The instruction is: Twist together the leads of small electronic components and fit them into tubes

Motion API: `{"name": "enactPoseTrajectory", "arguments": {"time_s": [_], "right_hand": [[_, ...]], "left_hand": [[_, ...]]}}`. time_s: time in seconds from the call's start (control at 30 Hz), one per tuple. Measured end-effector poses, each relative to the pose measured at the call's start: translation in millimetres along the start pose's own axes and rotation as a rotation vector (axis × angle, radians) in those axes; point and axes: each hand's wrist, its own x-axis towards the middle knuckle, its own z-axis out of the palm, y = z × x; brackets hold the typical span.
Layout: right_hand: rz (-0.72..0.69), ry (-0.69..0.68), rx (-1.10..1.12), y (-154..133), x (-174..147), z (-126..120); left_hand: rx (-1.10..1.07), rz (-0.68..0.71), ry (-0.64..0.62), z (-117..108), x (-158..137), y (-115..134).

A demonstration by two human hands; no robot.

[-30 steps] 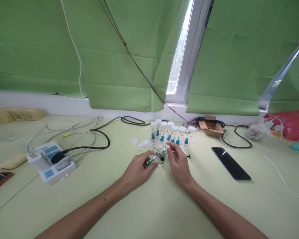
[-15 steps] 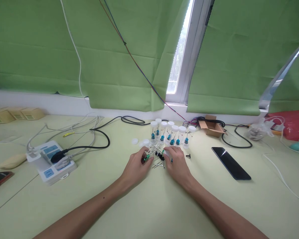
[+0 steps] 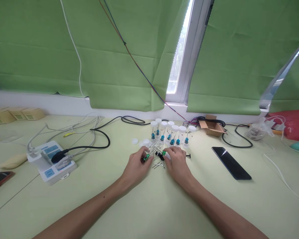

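Note:
My left hand [image 3: 139,165] is closed around small green-ended pieces [image 3: 146,157] that look like dispensing needles. My right hand [image 3: 177,163] pinches another green-ended needle [image 3: 163,153] between thumb and fingers. Between the hands lies a loose pile of thin metal needles [image 3: 158,164] with black ends. Just behind it stand several clear vials [image 3: 172,138] with white caps, each containing a blue-ended needle. White round caps [image 3: 146,142] lie beyond my left fingers. A small black T-shaped piece [image 3: 188,156] sits to the right of my right hand.
On the right lies a black phone [image 3: 231,163], with an open cardboard box [image 3: 212,128] behind it. To the left is a white power strip [image 3: 51,162] with plugs and cables. A black cable [image 3: 133,121] runs along the back of the table.
My right hand has shifted slightly, and the green-ended needle at its fingertips now shows more clearly. My left hand stays where it was.

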Motion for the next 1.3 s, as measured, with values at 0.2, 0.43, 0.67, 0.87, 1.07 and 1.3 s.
{"name": "enactPoseTrajectory", "arguments": {"time_s": [0.2,0.43,0.67,0.87,1.07,1.3], "right_hand": [[-0.142,-0.095,0.076,-3.3,-1.3,-5.2],[-0.147,-0.206,0.063,-1.4,-5.2,1.7],[-0.152,-0.202,0.062,-1.1,-3.4,3.7],[-0.149,-0.205,0.074,0.7,-3.0,3.0],[-0.142,-0.181,0.091,1.6,-2.9,2.9],[-0.075,-0.045,0.214,-0.8,1.3,-4.3]], "left_hand": [[0.005,0.023,-0.003,-1.0,-1.0,1.5],[0.006,0.029,-0.013,-1.2,-1.0,1.4],[0.011,0.037,-0.014,-1.6,-0.6,1.2],[0.02,0.046,-0.006,-1.5,-0.7,0.7],[0.044,0.057,-0.011,-0.9,-0.1,-0.4],[0.07,0.046,-0.006,-2.9,0.4,1.0]]}}
